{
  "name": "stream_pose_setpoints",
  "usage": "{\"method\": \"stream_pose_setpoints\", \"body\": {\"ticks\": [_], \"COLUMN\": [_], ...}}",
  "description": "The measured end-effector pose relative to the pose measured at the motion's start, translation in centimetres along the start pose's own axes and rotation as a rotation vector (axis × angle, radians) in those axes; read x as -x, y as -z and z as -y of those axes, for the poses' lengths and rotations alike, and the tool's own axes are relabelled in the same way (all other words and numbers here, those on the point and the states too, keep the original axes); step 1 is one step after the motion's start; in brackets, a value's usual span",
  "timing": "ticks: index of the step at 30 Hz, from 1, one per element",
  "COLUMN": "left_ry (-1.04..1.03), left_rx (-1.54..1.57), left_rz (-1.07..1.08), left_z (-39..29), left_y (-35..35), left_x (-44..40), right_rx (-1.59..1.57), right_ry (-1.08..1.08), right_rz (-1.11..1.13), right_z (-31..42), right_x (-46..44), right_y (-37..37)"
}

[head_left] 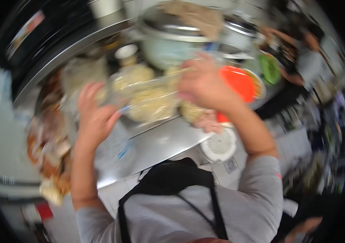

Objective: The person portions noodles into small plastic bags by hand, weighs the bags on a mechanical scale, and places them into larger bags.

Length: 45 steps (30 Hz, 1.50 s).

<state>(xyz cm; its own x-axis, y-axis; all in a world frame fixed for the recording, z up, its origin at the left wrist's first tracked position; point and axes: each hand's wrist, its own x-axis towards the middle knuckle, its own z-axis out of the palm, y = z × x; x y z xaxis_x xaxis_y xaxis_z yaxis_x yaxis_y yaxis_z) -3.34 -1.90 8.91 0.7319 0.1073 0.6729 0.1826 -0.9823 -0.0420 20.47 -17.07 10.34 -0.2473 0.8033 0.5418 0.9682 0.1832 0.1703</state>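
Reaching forward with both elbows bent, toward the large lidded pot (170,52). Spreads the left hand (93,121) open, thumb out, in front of the pot and to its left. Bends the right hand's fingers just before the pot, the right hand (203,85) at the edge of a clear bag of pale food (152,105); too blurred to tell whether gripping. Has that bag between both hands, in front of the pot.

bright light filling the middle, pale glare shining on the steel counter (152,148), motion blur smearing the left hand (93,115) and right hand (201,83), fisheye distortion bending the edges, darkness filling the corners
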Motion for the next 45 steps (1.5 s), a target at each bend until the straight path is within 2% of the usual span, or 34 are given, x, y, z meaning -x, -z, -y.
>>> {"method": "stream_pose_setpoints", "body": {"ticks": [1,2,3,4,5,7,10,12,15,18,21,22,24,25,27,28,30,32,35,36,38,40,41,42,44,45], "left_ry": [0.016,0.018,0.069,0.098,-0.042,0.212,0.431,0.469,0.477,0.475,0.485,0.492,0.656,0.735,0.668,0.636,0.560,0.537,0.843,0.798,0.704,0.693,0.689,0.626,0.506,0.302], "left_rx": [0.034,0.106,0.192,0.329,0.201,0.431,0.747,0.875,1.070,1.189,1.229,1.236,1.307,1.342,1.285,1.254,0.861,0.777,0.918,0.850,0.716,0.679,0.660,0.658,0.648,0.345], "left_rz": [0.020,0.186,0.329,0.253,0.264,0.278,0.162,0.124,0.095,0.102,0.092,0.086,-0.053,-0.127,-0.098,-0.081,0.314,0.198,0.495,0.396,0.201,0.276,0.313,0.254,0.141,0.247], "left_z": [-0.1,1.0,2.8,3.8,3.5,3.3,4.2,3.7,2.6,1.8,2.2,2.3,2.6,2.7,0.9,0.2,2.7,-1.0,-0.5,-0.9,-2.5,-3.2,-3.4,-3.1,-2.1,-1.9], "left_y": [-1.3,-3.4,-6.0,-7.2,-6.7,-6.7,-8.1,-8.2,-8.4,-8.5,-8.3,-8.1,-8.3,-8.6,-9.3,-9.6,-14.1,-14.9,-18.7,-18.8,-19.2,-17.8,-17.2,-17.9,-20.3,-20.4], "left_x": [0.6,1.9,3.9,5.1,4.5,6.0,9.2,10.0,10.7,11.1,11.6,12.0,13.1,13.3,13.2,13.1,17.8,16.0,17.4,17.0,16.1,14.0,13.5,13.9,15.6,14.9], "right_rx": [-0.030,0.132,-0.030,-0.074,-0.052,-0.165,-0.550,-0.844,-0.801,-0.815,-1.062,-1.016,-0.922,-1.041,-1.275,-1.319,-1.407,-1.476,-1.627,-1.684,-1.327,-1.136,-1.123,-1.107,-1.056,-1.049], "right_ry": [0.060,0.061,0.030,0.052,-0.001,-0.113,-0.325,-0.480,-0.400,-0.418,-0.235,-0.250,-0.284,-0.381,-0.579,-0.599,-0.644,-0.773,-0.880,-0.898,-0.642,-0.527,-0.538,-0.548,-0.589,-0.588], "right_rz": [0.096,0.364,0.319,0.214,0.141,0.025,-0.072,-0.097,-0.060,0.016,0.128,0.165,0.236,0.153,-0.019,-0.037,-0.078,-0.092,-0.097,-0.097,-0.367,-0.310,-0.136,0.038,0.198,0.284], "right_z": [-0.7,-1.2,-1.3,-1.1,-1.1,-0.9,-1.3,-0.2,2.8,4.6,5.1,5.5,6.3,6.9,8.2,8.6,9.0,9.1,9.0,8.7,8.8,8.9,8.6,8.2,7.4,7.5], "right_x": [0.7,1.9,2.7,2.5,2.6,3.6,6.8,9.7,10.8,8.2,6.1,5.7,5.2,5.2,5.6,5.5,5.3,5.1,6.3,6.9,8.5,9.4,10.0,10.2,10.0,9.4], "right_y": [-2.4,-4.9,-5.9,-4.7,-4.6,-5.1,-8.3,-11.4,-17.0,-17.9,-22.2,-23.0,-24.0,-24.1,-23.9,-23.8,-23.4,-22.2,-22.5,-22.9,-23.5,-21.5,-19.8,-18.6,-21.2,-22.5]}}
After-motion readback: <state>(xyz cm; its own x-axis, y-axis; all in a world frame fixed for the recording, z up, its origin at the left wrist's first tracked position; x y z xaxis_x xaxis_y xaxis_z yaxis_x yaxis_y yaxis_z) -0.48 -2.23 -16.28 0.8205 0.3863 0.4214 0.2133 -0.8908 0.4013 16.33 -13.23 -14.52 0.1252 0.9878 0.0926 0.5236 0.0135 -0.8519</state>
